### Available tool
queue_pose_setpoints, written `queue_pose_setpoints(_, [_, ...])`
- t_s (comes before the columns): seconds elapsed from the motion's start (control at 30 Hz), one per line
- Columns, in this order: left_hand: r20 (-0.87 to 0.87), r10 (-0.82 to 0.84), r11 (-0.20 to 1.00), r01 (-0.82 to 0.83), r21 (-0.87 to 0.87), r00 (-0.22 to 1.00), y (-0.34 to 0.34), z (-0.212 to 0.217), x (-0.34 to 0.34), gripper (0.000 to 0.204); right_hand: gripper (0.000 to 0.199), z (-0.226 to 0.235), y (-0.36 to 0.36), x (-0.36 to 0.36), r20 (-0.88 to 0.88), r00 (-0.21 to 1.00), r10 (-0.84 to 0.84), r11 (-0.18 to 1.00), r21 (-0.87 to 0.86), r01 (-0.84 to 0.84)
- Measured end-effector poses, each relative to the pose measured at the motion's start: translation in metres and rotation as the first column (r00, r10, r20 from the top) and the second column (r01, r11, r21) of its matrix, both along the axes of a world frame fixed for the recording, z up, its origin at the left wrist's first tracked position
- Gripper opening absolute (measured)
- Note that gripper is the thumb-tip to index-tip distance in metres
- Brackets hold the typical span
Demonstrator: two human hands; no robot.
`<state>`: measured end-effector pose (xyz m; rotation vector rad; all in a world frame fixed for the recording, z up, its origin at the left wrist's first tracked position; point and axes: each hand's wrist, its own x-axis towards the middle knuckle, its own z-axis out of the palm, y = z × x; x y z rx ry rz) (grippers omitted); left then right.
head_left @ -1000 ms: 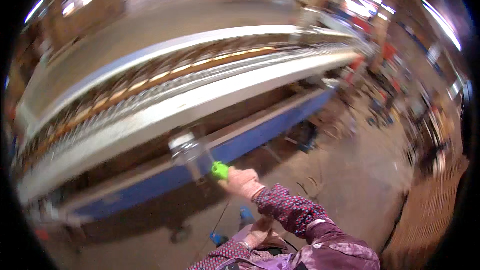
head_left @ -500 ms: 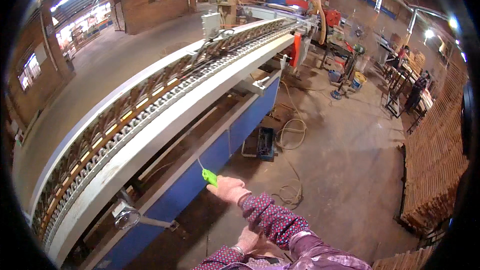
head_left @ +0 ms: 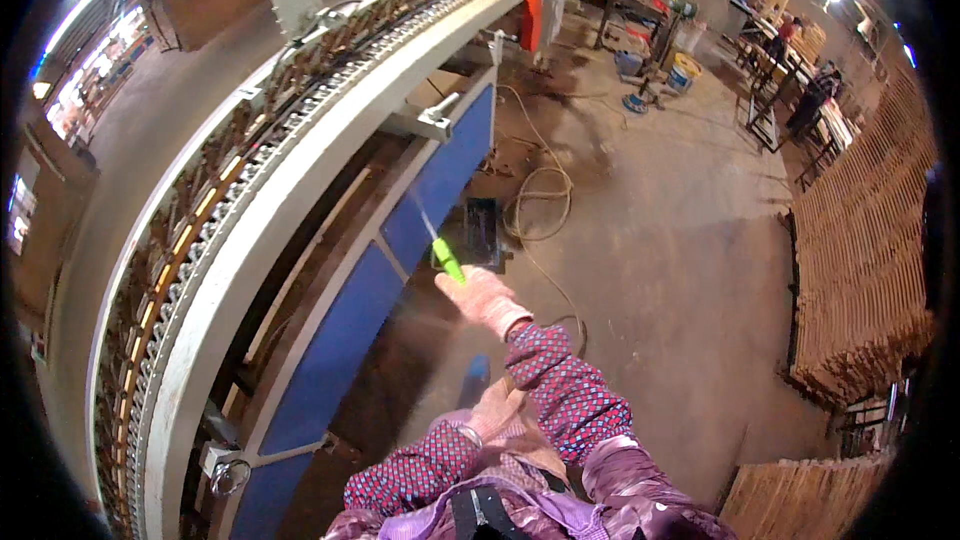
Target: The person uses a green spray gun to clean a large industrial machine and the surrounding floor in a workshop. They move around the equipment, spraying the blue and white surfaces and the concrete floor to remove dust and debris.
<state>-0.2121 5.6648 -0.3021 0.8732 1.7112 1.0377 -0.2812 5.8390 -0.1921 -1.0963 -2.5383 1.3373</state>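
Note:
My right hand (head_left: 478, 300), in a pink glove, is stretched forward and holds a tool with a green handle (head_left: 447, 261) and a thin blade pointing up toward the blue side panel (head_left: 437, 176) of a long conveyor machine (head_left: 300, 140). My left hand (head_left: 492, 413) rests close to my body against the purple jacket, fingers curled, holding nothing that I can see.
The long white machine with a chain track runs from lower left to upper middle. A coiled hose (head_left: 540, 202) and a dark box (head_left: 483, 233) lie on the concrete floor. Stacked wooden slats (head_left: 860, 260) stand at right. People work at tables (head_left: 800, 90) far right.
The view has swung and moved closer along the machine. My right hand still holds the green tool, now raised further toward the blue panel.

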Motion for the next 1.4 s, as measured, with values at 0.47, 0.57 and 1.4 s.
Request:
queue_pose_setpoints(0.47, [-0.287,-0.713,0.686,0.552,-0.473,0.640,0.157,-0.045,-0.111,0.045,0.046,-0.054,0.206,0.194,-0.145,0.345,-0.927,0.246,-0.931,0.270])
queue_pose_setpoints(0.57, [-0.329,-0.843,0.532,0.568,-0.628,0.425,0.194,-0.049,-0.140,0.042,0.047,-0.075,0.188,0.260,0.033,0.124,-0.992,0.006,-0.954,0.299])
queue_pose_setpoints(1.4, [-0.208,0.474,0.853,-0.388,0.350,0.856,0.568,-0.035,0.002,0.036,0.056,-0.195,0.500,0.554,0.071,0.031,-0.997,-0.072,-0.997,-0.040])
